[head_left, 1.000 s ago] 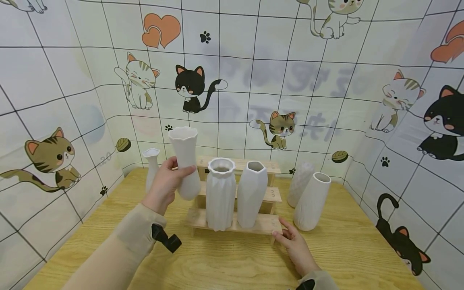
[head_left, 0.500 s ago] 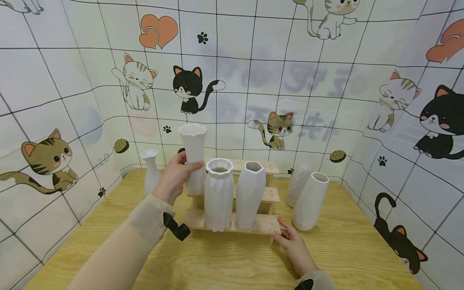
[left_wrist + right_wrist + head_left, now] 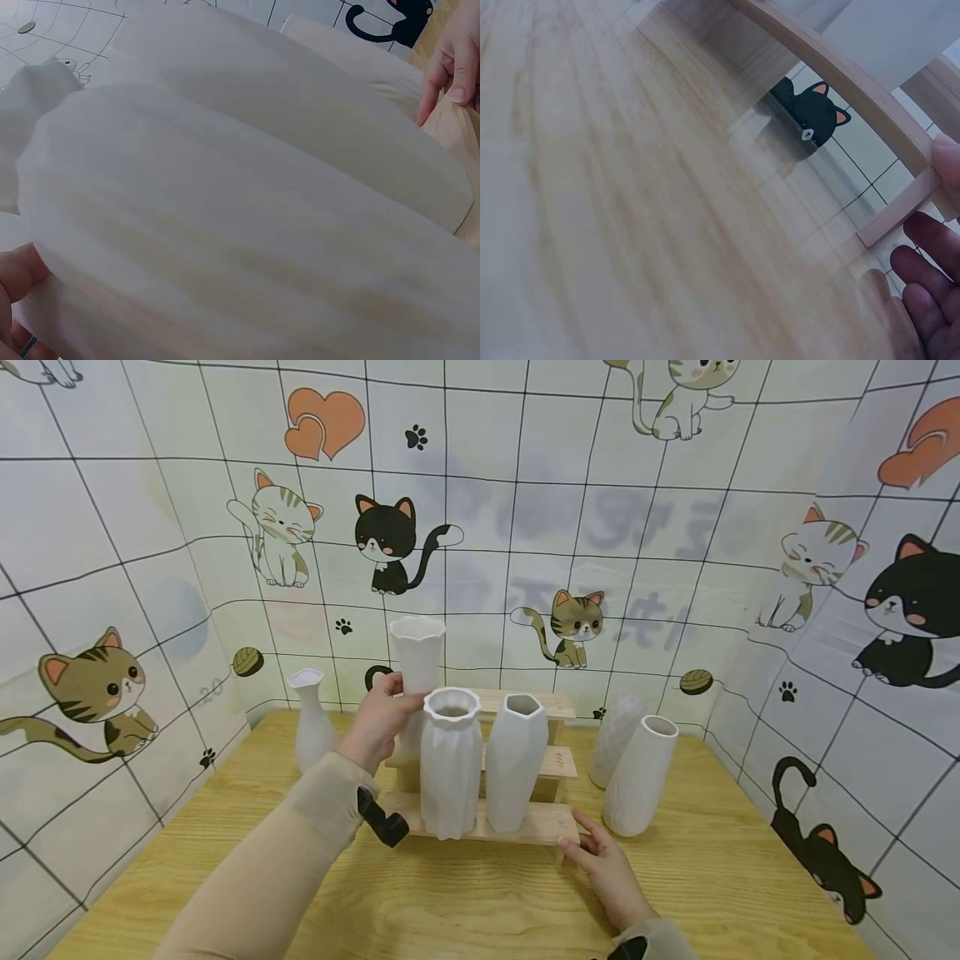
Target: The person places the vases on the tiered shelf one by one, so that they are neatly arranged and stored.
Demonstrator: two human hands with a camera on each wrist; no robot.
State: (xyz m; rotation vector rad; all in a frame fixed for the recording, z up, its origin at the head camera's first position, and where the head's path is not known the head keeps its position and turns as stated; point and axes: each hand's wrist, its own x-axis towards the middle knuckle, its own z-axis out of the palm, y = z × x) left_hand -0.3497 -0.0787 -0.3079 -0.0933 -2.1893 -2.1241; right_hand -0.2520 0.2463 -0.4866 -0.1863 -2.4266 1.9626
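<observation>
Behind the ribbed vase [image 3: 451, 768], we clamp left fingers [image 3: 388, 684] on the flared vase [image 3: 417, 656], right fingers [image 3: 591, 832] on the stand [image 3: 550, 823].

Faint lettering [image 3: 621, 531] on wall [image 3: 480, 410], unreadable.

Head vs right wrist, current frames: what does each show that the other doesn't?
Head only: the left hand holding the flared vase, the narrow-necked vase at far left, and the smooth vase and textured vase right of the stand.

Right wrist only: the opening under the front step of the wooden stand, with a printed black cat seen through it.

Both: that stand, the right hand gripping its end, and the tabletop. The white shape above the step in the wrist view is too cropped to identify.
</observation>
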